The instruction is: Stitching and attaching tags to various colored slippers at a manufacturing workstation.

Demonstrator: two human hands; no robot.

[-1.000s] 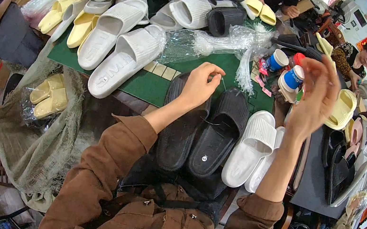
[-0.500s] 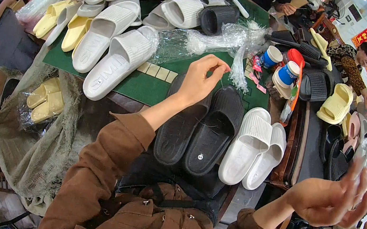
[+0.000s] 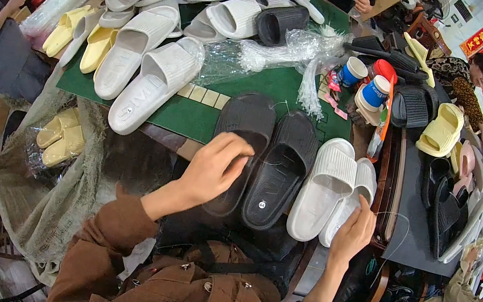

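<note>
My left hand (image 3: 213,169) is closed in a pinch over the left dark slide sandal (image 3: 247,117), and a thin clear strand seems to run from its fingertips across to the other dark slide (image 3: 282,170). Another small clear loop pokes up between the tops of these two slides. Beside the white slide (image 3: 313,194) and its partner (image 3: 365,178), my right hand (image 3: 355,232) pinches a thin clear plastic strand (image 3: 405,222) that curves out to the right. The dark pair lies side by side, soles down, toes away from me.
Grey slides (image 3: 157,84) and yellow ones are piled at the far left of the green mat (image 3: 158,117). A bundle of clear strands (image 3: 311,92) lies near paper cups (image 3: 353,72). A mesh sack (image 3: 25,199) hangs at left. Other people work around the table.
My left hand came down and toward me from above the dark slides. My right hand swung inward from the far right to beside the white pair. A loop now shows between the dark slides.
</note>
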